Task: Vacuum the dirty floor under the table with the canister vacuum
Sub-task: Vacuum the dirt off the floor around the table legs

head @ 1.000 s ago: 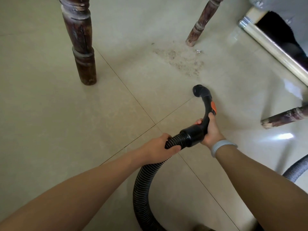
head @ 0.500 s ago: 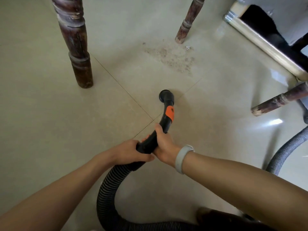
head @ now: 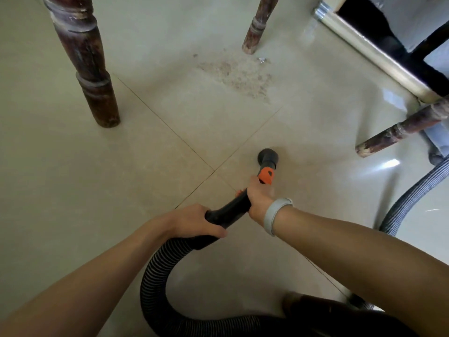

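While both of my hands are on the vacuum, the findings stand as follows.

Left hand: my left hand [head: 194, 221] grips the black cuff where the ribbed hose meets the handle, fingers curled over the top and thumb underneath.

Right hand: my right hand [head: 258, 197] is wrapped round the curved black vacuum handle [head: 233, 210], just behind its orange slider [head: 266, 175]. A grey wristband [head: 275, 215] sits on that wrist.

Nozzle: the round open end of the handle [head: 268, 156] points down at the tile floor [head: 60, 178], just right of where four tile joints cross. Whether it touches the tile I cannot tell.

Hose: the black ribbed hose [head: 158, 271] loops down from my left hand and runs right along the bottom edge of the view.

Dirt: a brownish patch of dirt [head: 239, 72] lies on the floor well beyond the nozzle, apart from it, near the foot of the far table leg [head: 255, 27]. A small pale scrap [head: 262, 60] lies at its right edge.

Table legs: a thick turned wooden leg [head: 90, 69] stands at upper left; another leg [head: 398, 131] enters from the right edge.

Other: a grey corrugated hose [head: 413, 195] curves along the right edge.
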{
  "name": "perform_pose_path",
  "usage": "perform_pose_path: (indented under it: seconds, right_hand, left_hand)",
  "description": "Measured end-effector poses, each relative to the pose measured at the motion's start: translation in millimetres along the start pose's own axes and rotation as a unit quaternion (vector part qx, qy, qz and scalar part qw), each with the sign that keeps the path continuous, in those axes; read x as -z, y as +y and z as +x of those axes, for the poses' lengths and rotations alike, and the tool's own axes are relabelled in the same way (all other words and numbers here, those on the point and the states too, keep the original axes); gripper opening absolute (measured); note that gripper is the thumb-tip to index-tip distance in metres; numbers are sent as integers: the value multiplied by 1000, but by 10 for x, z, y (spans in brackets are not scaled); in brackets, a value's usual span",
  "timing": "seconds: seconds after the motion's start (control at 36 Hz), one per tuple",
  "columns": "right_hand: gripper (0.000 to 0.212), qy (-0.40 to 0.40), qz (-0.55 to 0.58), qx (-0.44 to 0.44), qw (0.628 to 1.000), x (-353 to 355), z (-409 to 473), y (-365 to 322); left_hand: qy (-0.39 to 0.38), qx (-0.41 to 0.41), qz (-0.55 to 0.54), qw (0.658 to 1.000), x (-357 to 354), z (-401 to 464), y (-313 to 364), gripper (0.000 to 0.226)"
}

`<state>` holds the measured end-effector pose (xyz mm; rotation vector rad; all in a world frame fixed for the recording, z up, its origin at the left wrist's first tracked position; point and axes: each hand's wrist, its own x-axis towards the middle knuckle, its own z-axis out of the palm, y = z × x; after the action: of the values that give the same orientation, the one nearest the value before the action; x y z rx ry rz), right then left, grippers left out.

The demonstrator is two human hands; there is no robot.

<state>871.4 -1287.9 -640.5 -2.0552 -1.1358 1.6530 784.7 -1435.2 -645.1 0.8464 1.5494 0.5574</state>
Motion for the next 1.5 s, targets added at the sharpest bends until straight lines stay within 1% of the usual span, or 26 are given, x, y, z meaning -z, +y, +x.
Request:
perform_pose_path:
  seconds: [0.08,0.14,0.19,0.25,0.28,0.36,0.42,0.5,0.58,0.69,0.78,0.81,0.89,0.92,0.97,1.03,1.08,1.17,1.22,1.25,1.31,1.36,1.39,1.44,1.5]
  right_hand:
    - [22,39,-26,7,999,-6,57,162]
    - [28,45,-39,8,998,-26,61,194]
    - [33,39,-43,9,998,-63,32,186]
    - [47,29,-45,5,999,-98,39,183]
    - [50,26,-33,-2,999,-111,58,188]
    - [40,13,-7,-12,1000,-194,33,173]
    - [50,9,-28,-4,1000,-307,-14,165]
    - [67,-29,-53,5,998,-496,-36,181]
    - [68,-69,-99,5,993,-638,-247,183]
    - [72,-107,-146,15,983,-735,-597,197]
    - [71,-137,-158,6,978,-754,-981,145]
    - [66,-148,-162,7,976,-748,-1133,101]
    - [34,-178,-156,2,972,-682,-1534,-19]
    - [29,-189,-153,-7,970,-645,-1678,-55]
    - [31,-206,-169,-10,964,-553,-2018,-124]
    - [30,-227,-198,11,953,-445,-2355,-156]
    - [28,-250,-226,41,941,-327,-2662,-165]
    - [29,-277,-260,100,920,-120,-3097,-177]
    - [31,-290,-289,139,901,34,-3376,-196]
    - [30,-300,-298,153,893,119,-3507,-211]
    - [29,-324,-310,174,877,308,-3747,-268]
    - [29,-339,-327,197,860,523,-3972,-364]
    - [30,-343,-338,209,851,639,-4087,-423]
    - [30,-344,-364,227,835,880,-4302,-513]
    - [30,-334,-393,244,821,1166,-4495,-541]
  left_hand:
    - [12,1,23,1000,-30,8,-111,23]
    - [31,-4,28,999,-32,6,-148,25]
    - [47,-4,5,999,-22,5,-160,28]
    - [57,-4,-5,998,1,-7,-168,29]
    - [61,-3,-2,998,13,-15,-179,30]
    - [86,3,5,996,47,-42,-232,34]
    - [109,19,0,994,72,-65,-270,38]
    - [137,58,-10,989,137,-182,-288,45]
    - [146,96,-62,983,173,-426,-277,47]
    - [180,125,-149,964,98,-872,-201,44]
    - [208,141,-184,950,35,-1213,-76,41]
    - [220,145,-195,945,9,-1322,-25,40]
    - [257,159,-227,926,-131,-1661,149,37]
    - [270,165,-235,919,-192,-1782,211,37]
    - [294,179,-252,905,-332,-2039,320,35]
    - [310,184,-273,892,-476,-2308,447,33]
    - [311,185,-298,883,-634,-2548,590,30]
    - [319,205,-309,872,-865,-2878,815,22]
    - [311,205,-324,870,-999,-3096,957,17]
    - [309,204,-331,868,-1055,-3207,1021,19]
    - [311,215,-347,858,-1152,-3461,1172,35]
    - [341,236,-379,827,-1240,-3711,1328,64]
    - [361,249,-383,813,-1278,-3840,1403,67]
    - [410,268,-371,789,-1348,-4093,1570,56]
    - [455,265,-364,768,-1424,-4325,1744,44]
